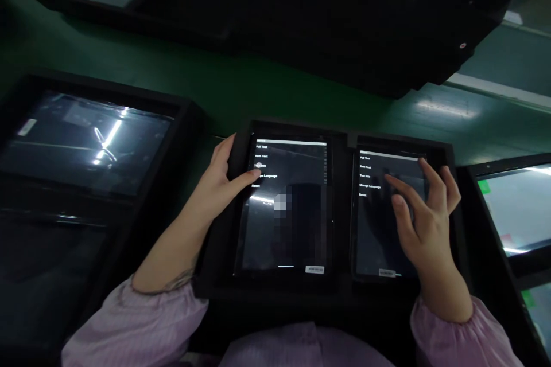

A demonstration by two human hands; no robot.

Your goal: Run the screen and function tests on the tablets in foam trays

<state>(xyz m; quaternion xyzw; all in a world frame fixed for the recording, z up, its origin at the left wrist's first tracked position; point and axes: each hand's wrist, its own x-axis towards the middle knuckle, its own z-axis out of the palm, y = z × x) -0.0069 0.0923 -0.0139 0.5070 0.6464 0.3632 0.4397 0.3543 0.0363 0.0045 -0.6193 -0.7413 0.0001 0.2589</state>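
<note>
And there's the left hand [210,183], open, forefinger [253,173] out on the menu of the left tablet [284,229], long axis running away from the person, while the right hand [426,223] spreads empty fingers over the right tablet [379,241], both in the black tray [342,212].

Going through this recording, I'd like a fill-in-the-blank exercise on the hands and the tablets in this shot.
The tablet under the left hand shows a menu whose top line reads ____.
That menu's bottom line reads ____.
The other tablet, under the right hand, lies to the ____ of the first.
Both tablets sit in a ____ tray.

Full Test; Reset; right; black
</note>
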